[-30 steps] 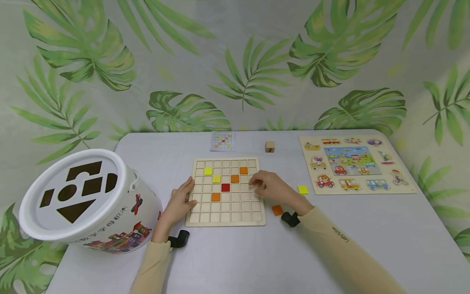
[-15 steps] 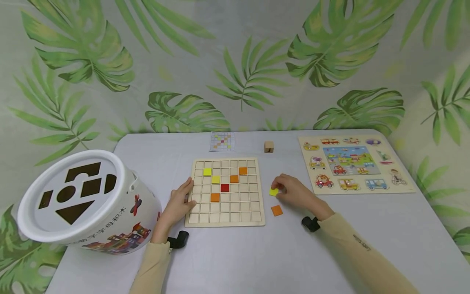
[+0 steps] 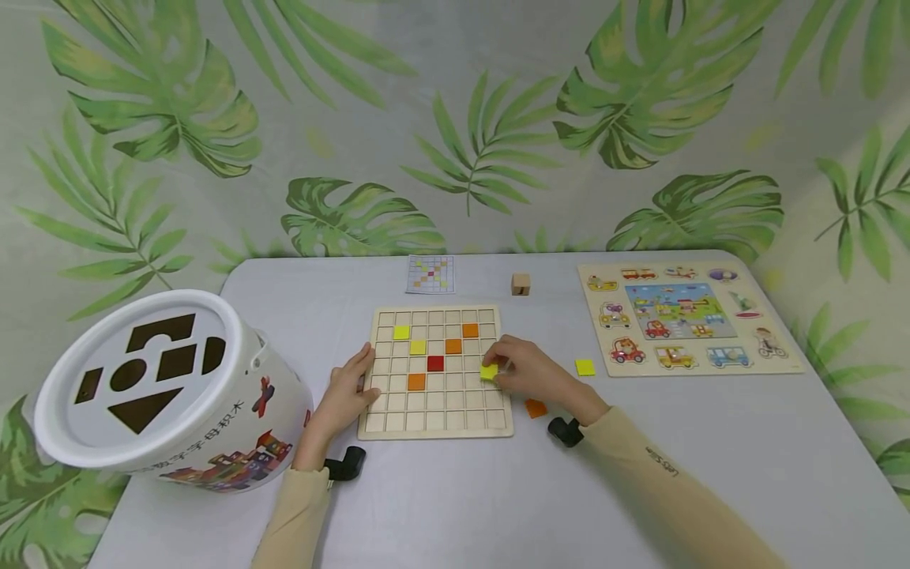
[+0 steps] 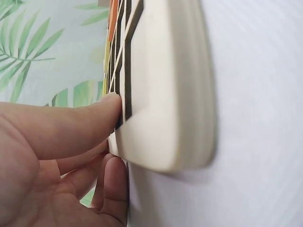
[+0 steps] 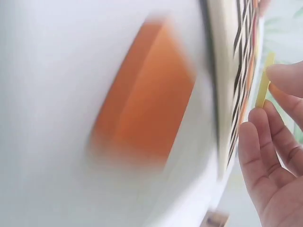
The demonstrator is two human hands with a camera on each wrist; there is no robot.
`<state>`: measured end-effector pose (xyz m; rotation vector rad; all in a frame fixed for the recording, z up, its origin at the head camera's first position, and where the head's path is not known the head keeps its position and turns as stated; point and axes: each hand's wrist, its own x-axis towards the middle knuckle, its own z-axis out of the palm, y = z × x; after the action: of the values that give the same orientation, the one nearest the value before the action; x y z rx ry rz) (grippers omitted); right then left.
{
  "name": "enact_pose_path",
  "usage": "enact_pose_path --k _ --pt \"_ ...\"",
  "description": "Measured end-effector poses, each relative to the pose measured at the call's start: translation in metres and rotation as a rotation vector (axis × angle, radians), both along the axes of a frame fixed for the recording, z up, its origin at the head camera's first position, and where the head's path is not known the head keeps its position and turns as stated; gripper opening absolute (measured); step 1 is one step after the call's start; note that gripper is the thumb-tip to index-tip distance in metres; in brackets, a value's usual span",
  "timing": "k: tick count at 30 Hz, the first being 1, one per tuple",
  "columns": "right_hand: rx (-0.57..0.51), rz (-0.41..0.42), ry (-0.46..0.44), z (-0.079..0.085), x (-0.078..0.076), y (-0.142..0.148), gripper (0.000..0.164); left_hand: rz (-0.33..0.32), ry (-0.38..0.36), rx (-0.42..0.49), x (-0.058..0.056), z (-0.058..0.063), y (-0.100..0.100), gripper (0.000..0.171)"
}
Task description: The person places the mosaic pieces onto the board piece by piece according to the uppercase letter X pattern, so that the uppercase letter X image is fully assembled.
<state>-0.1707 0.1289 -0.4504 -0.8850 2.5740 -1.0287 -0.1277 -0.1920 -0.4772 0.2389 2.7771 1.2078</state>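
A wooden grid board (image 3: 455, 411) lies mid-table, with yellow, orange and red square tiles in some of its cells, including a red tile (image 3: 435, 363) near the centre. My left hand (image 3: 344, 395) holds the board's left edge; in the left wrist view the thumb (image 4: 90, 118) lies on the frame and the fingers are at its side. Over the right-hand columns, my right hand (image 3: 533, 371) pinches a yellow tile (image 3: 488, 372). The right wrist view has this yellow tile (image 5: 264, 82) between thumb and fingers, apart from the grid.
Right of the board lie an orange tile (image 3: 535, 408) and another yellow tile (image 3: 584, 367). A pattern card (image 3: 430, 275) and a wooden cube (image 3: 521, 284) sit behind. A picture puzzle board (image 3: 682, 363) lies at right; a white bucket (image 3: 277, 379) stands at left.
Half a second ago my right hand was right of the board with the yellow tile; it has carried the tile left over the grid. My left hand has stayed at the board's edge.
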Motion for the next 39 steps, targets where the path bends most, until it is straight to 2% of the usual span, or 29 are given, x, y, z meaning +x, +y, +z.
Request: enact_pose_path --k 7,14,19,23,28,33,39 --pt "0.025 0.096 0.049 -0.003 0.003 -0.035 0.019 0.002 -0.006 -0.002 0.000 0.001 0.000 0.068" --pt "0.078 0.106 0.050 -0.001 0.003 -0.053 0.022 0.004 -0.014 -0.002 0.000 0.001 0.000 0.068" --pt "0.104 0.103 0.085 -0.003 0.003 -0.055 0.024 0.005 -0.013 0.000 0.001 0.001 0.000 0.068" --pt "0.121 0.093 0.079 -0.004 0.003 -0.054 0.025 0.007 -0.011 0.001 0.000 0.001 0.000 0.068" --pt "0.066 0.041 0.001 0.000 0.005 -0.037 0.026 0.013 -0.014 0.003 0.000 0.000 0.001 0.069" --pt "-0.036 0.013 -0.077 0.006 0.010 0.001 0.024 0.014 -0.017 -0.003 -0.001 -0.001 0.000 0.069" --pt "-0.013 0.002 -0.078 0.001 0.021 0.050 0.024 0.008 -0.018 0.001 -0.001 0.000 0.000 0.069"
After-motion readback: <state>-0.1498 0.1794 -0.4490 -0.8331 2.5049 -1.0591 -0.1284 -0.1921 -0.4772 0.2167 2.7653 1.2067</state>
